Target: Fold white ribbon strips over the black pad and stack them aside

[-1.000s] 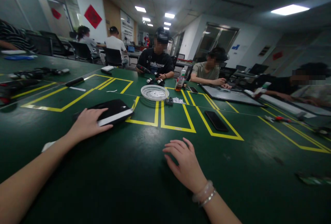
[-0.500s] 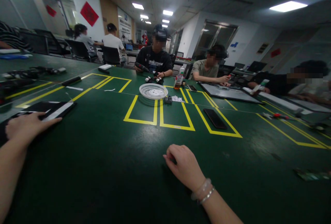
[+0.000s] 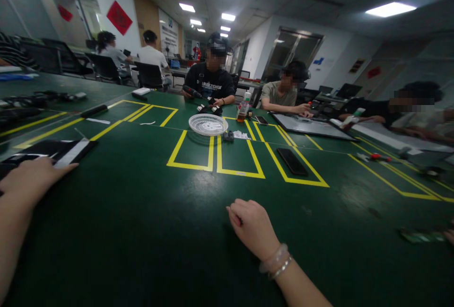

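Head view is showing the left hand (image 3: pixel 30 179) lying flat, fingers spread, on the near end of a black flat device with a white strip (image 3: pixel 53 152) that is sitting close to the left edge of the green table (image 3: pixel 149 231). The hand is pressing on top rather than gripping around it, so nothing is being lifted. The right hand (image 3: pixel 253 226) is resting loosely curled into a soft fist on bare table near the near edge, holding nothing that can be seen.

Judging by this, the device is lying outside the yellow-taped boxes (image 3: pixel 216 158) at the table's middle, and both nearest boxes are standing vacant, so any placing there is looking undone. A white fan grille (image 3: pixel 208 125) and a dark phone (image 3: pixel 292 161) are lying toward the far side, untouched by either hand. Other people are working along the far edge.
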Demonstrator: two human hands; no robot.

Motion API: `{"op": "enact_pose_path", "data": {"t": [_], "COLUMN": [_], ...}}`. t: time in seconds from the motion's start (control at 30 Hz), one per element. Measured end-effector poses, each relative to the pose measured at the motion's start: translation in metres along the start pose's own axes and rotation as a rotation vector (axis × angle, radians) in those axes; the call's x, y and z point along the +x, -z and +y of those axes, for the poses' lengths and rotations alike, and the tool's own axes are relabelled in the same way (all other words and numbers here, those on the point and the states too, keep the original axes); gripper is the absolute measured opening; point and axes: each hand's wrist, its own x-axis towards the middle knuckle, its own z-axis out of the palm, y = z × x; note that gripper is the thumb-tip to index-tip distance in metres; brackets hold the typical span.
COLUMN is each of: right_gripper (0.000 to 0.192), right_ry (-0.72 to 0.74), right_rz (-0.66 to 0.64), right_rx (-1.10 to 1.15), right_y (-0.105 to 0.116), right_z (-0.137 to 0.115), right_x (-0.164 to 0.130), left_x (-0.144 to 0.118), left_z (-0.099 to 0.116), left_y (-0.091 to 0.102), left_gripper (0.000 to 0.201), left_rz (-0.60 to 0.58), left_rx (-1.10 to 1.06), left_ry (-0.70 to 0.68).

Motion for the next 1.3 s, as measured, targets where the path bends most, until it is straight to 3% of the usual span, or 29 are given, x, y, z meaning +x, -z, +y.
{"op": "enact_pose_path", "data": {"t": [0.1,0.2,0.27,0.33,0.4,0.5,0.6,0.7,0.93,1.03,1.13,1.3], "right_gripper": [0.031,0.030,0.027,0.022,0.015,0.007,0.011,0.009,0.016,0.016,0.014,0.038], "right_ry": [0.009,0.003,0.012,0.051,0.111,0.170,0.174,0.158,0.085,0.003,-0.233,-0.704], "right_rz": [-0.011,-0.015,-0.013,-0.004,0.017,0.048,0.013,-0.055,-0.119,-0.059,0.137,0.450], "right_rx": [-0.003,-0.025,-0.033,0.001,0.067,0.121,0.108,0.128,0.264,0.387,0.644,1.270], "right_y": [0.000,0.001,0.003,0.004,0.005,0.004,0.004,0.004,0.007,0.004,0.002,0.007], "right_z": [-0.001,-0.003,-0.004,-0.005,-0.006,-0.010,-0.014,-0.018,-0.018,-0.011,0.000,0.018], "right_x": [0.000,0.001,0.002,0.003,0.003,0.003,0.002,0.002,0.003,0.004,0.008,0.017], "left_x": [0.014,0.029,0.039,0.047,0.050,0.041,0.027,0.016,0.011,0.018,0.032,0.044], "left_z": [-0.031,-0.077,-0.084,-0.062,-0.019,0.047,0.086,0.098,0.100,0.091,0.063,-0.037], "left_y": [0.031,0.057,0.056,0.040,0.015,-0.022,-0.047,-0.058,-0.063,-0.053,-0.028,0.034], "left_gripper": [0.098,0.084,0.082,0.080,0.068,0.051,0.038,0.042,0.045,0.049,0.059,0.085], "left_rz": [0.185,0.473,0.490,0.359,0.188,-0.032,-0.167,-0.213,-0.259,-0.251,-0.108,0.312], "left_rx": [0.079,0.257,0.303,0.260,0.181,0.126,0.092,0.049,-0.017,0.000,0.110,0.414], "left_ry": [-0.012,0.121,0.171,0.108,-0.030,-0.263,-0.388,-0.457,-0.517,-0.484,-0.321,0.182]}}
